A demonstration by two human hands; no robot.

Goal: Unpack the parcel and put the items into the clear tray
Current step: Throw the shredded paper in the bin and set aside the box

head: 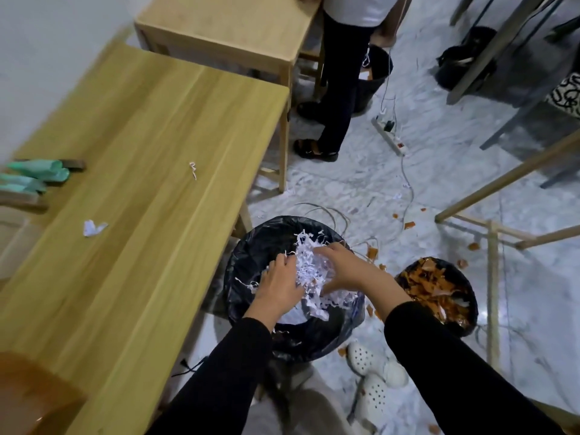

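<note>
My left hand (279, 285) and my right hand (348, 270) press from both sides on a clump of white shredded paper (309, 271) over a bin lined with a black bag (251, 262). Both hands grip the shreds, and loose strands hang from them into the bin. Mint-green packets (37, 174) lie at the left end of the long wooden table (150, 146). A brown cardboard shape (31, 400) shows at the bottom left corner. No clear tray is in view.
A second black bin (439, 293) of orange-brown scraps stands to the right. Scraps, paper strands, cables and a power strip (389, 136) litter the marble floor. Another person (342, 73) stands by a smaller wooden table (226, 29). White clogs (373, 378) sit under me.
</note>
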